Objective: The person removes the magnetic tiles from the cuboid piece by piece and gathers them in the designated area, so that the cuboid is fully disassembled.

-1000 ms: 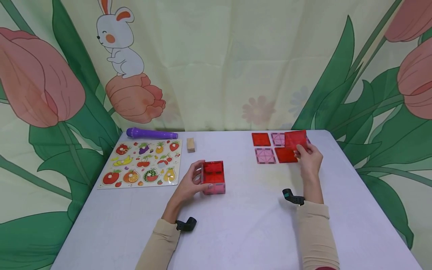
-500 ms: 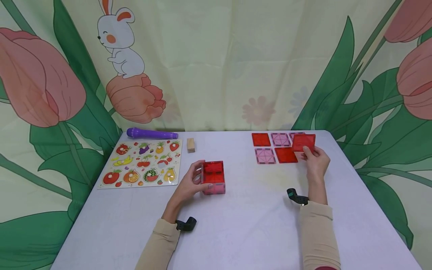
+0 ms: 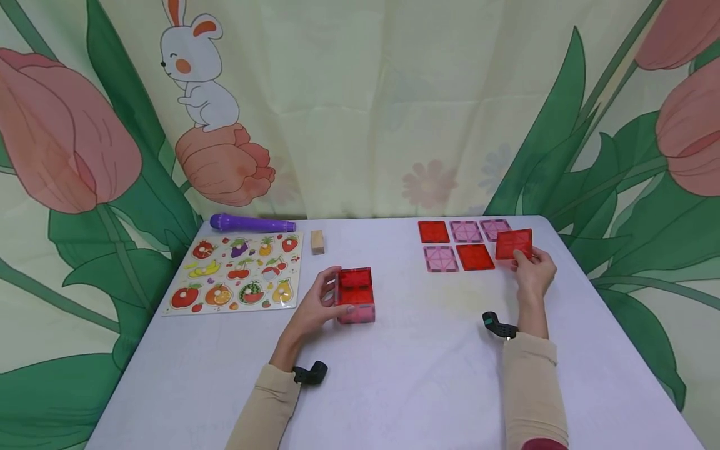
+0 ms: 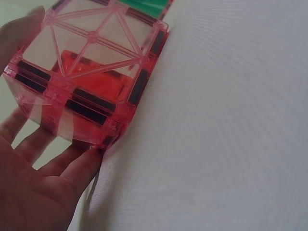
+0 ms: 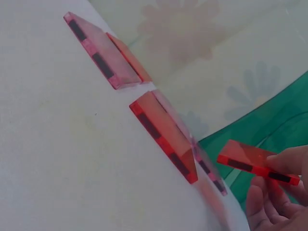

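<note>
My left hand (image 3: 312, 312) grips a small box of magnetic tiles (image 3: 356, 294) on the table, thumb at its front and fingers at its far left side. The box has clear pink walls with red inside, and its pink lattice side (image 4: 94, 36) faces the left wrist camera. Between thumb and fingers, my right hand (image 3: 534, 273) pinches a red magnetic tile (image 3: 512, 244), which is tilted and raised off the table in the right wrist view. Beside it, red tiles (image 3: 475, 257) and pink tiles (image 3: 465, 231) lie flat in two rows.
A fruit picture board (image 3: 242, 272) lies at the left, with a purple microphone (image 3: 253, 224) behind it. A small wooden block (image 3: 317, 242) is at the back, right of the board. The printed curtain (image 3: 349, 112) hangs behind the table (image 3: 416, 387).
My right hand has moved to the right and slightly nearer with the red tile, uncovering the pink tile at the back right. The left hand and box have stayed in place.
</note>
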A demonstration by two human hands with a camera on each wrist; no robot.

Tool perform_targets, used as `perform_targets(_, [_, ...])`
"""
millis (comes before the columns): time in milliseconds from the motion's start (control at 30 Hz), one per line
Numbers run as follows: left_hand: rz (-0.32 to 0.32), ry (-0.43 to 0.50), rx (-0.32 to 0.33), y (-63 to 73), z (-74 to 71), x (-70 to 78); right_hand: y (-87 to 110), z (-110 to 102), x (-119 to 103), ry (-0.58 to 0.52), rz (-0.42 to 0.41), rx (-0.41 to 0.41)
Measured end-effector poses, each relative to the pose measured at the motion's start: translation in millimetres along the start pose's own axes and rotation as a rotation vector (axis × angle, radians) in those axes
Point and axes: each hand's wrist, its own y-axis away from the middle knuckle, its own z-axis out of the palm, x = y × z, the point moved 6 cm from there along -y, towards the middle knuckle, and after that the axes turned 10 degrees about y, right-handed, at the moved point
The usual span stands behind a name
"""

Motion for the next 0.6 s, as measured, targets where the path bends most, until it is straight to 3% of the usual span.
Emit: perform_targets(600, [-0.018,-0.006,0.012,0.1,-0.8,-2.8,-17.4,-5,12,0.213,0.024,-0.03])
